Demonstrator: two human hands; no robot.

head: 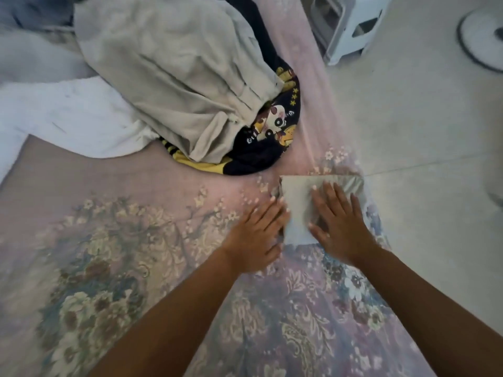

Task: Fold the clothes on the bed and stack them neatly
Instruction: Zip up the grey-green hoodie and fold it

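Folded grey cloth under flat right hand; left hand fingers straight, touching its edge.

From my side the head view looks soft and a little hazy, with pale, washed colours and low contrast. The light is even daylight; I cannot tell from which side it comes. The floor at the right is very bright, almost without detail, while the bed is dimmer. Shadows are weak: I see only a thin dark one under the hands, left hand and right hand. The wide lens bends the picture at the edges, and the far corners at the top are blurred.
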